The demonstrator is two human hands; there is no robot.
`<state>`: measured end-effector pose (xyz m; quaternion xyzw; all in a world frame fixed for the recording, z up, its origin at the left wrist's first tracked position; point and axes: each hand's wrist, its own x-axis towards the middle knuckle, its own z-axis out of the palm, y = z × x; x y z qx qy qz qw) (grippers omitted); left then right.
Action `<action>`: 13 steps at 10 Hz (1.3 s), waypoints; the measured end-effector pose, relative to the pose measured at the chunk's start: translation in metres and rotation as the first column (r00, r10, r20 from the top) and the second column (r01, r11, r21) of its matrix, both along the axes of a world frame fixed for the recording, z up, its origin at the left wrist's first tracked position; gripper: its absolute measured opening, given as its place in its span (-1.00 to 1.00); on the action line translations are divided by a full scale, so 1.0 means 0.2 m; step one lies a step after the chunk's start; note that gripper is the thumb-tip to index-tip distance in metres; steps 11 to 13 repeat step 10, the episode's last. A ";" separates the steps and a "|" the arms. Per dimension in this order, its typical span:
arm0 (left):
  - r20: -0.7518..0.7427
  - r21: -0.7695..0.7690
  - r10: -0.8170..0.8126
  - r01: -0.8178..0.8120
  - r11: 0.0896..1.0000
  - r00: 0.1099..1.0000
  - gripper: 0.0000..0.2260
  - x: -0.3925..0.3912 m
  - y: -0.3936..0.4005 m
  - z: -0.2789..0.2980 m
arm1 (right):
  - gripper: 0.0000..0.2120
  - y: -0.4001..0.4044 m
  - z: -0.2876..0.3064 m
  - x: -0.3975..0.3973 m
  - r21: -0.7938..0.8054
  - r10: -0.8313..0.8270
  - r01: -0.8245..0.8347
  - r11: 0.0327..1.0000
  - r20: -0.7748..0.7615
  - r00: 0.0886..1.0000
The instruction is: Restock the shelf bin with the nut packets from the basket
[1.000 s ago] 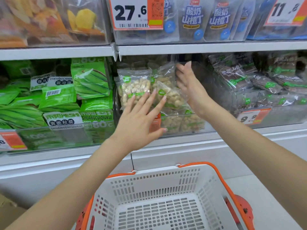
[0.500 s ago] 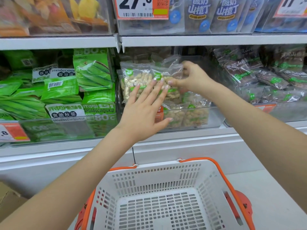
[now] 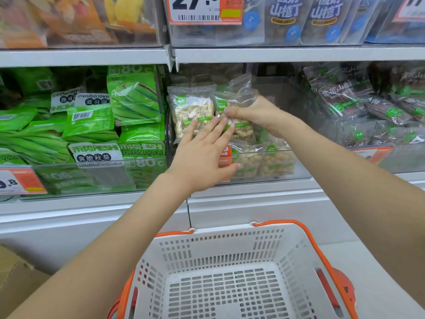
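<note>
- Bin [image 3: 285, 174], clear plastic, mid-frame on the middle shelf; orange tag on its front wall, partly behind the left hand.
- Nut packets [image 3: 190, 111] stand upright at the bin's left side; more lie low at the front, seen through the clear wall.
- Right hand [image 3: 255, 113] centre frame, reaching in over the bin's front wall. Fingers curled, thumb and fingertips pinching the second packet [image 3: 236, 97] near its upper part; that packet stands just right of the leftmost one, its crinkled top edge sticking up above the hand.
- Left hand [image 3: 204, 153] just below and left of the right. Fingers straight and spread, tips against the fronts of the upright packets; thumb out to the right, across the bin's front wall. It grips nothing.
- Basket [image 3: 220, 245], white with orange rim, bottom centre of frame, below the shelf. No packets visible in the part that shows.
- Green packs [image 3: 135, 97] fill the bin to the left; dark packs [image 3: 345, 97] the bin to the right.
- Price tag [image 3: 202, 10] top centre, on the shelf above.
- Cardboard box [image 3: 16, 279] corner at lower left.
</note>
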<state>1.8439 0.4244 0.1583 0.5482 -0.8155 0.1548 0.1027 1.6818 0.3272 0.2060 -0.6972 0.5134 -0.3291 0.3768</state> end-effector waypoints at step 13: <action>-0.150 0.068 0.089 -0.080 0.994 0.985 -0.19 0.11 0.09 0.04 | -0.39 0.29 -0.18 -0.05 -0.432 -0.122 -0.306 0.848 -0.723 0.680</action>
